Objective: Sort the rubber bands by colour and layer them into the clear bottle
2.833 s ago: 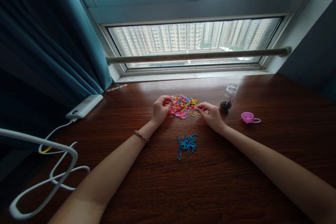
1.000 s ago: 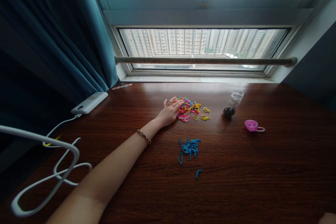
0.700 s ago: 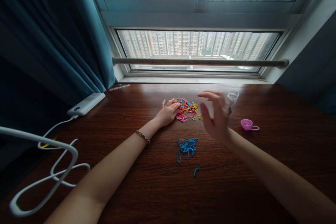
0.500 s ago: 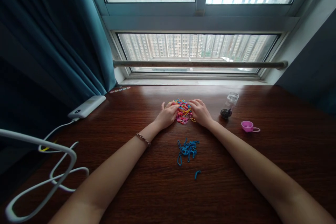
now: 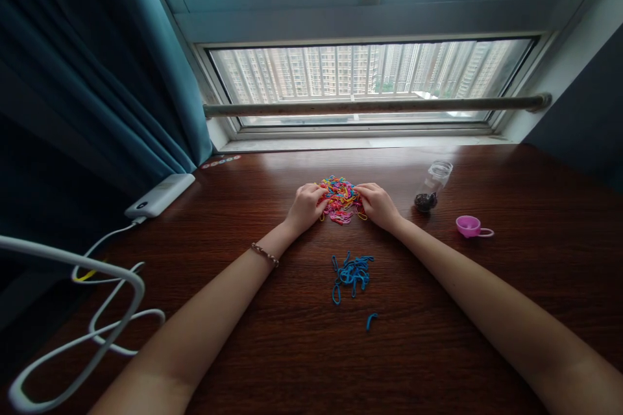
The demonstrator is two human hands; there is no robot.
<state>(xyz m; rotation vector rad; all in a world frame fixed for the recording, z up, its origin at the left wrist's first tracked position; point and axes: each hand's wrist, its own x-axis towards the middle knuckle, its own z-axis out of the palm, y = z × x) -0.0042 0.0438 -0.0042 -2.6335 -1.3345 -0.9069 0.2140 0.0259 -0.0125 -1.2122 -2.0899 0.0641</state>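
Observation:
A loose pile of multicoloured rubber bands [image 5: 341,200] lies on the dark wooden table. At its left edge is my left hand [image 5: 306,204], fingers bent and pressed together on the bands. From the right side, my right hand [image 5: 378,204] reaches the same pile, its curled fingertips closed against the bands; exactly which bands each hand grips is hidden. Closer to me sits a tangle of blue rubber bands [image 5: 353,273]. One blue rubber band [image 5: 372,320] lies apart below that tangle.
To the right, a clear jar [image 5: 434,183] leans at a tilt with dark contents at its lower end. Beside it stands a pink cup with a loop handle [image 5: 468,226]. A white power bank [image 5: 161,194] and white cable [image 5: 121,285] occupy the left, near a blue curtain [image 5: 160,78].
The view has tilted slightly down. My left hand's raised fingers have folded in at the pile, and my right hand's fingers have curled more. The blue bands have not moved on the table.

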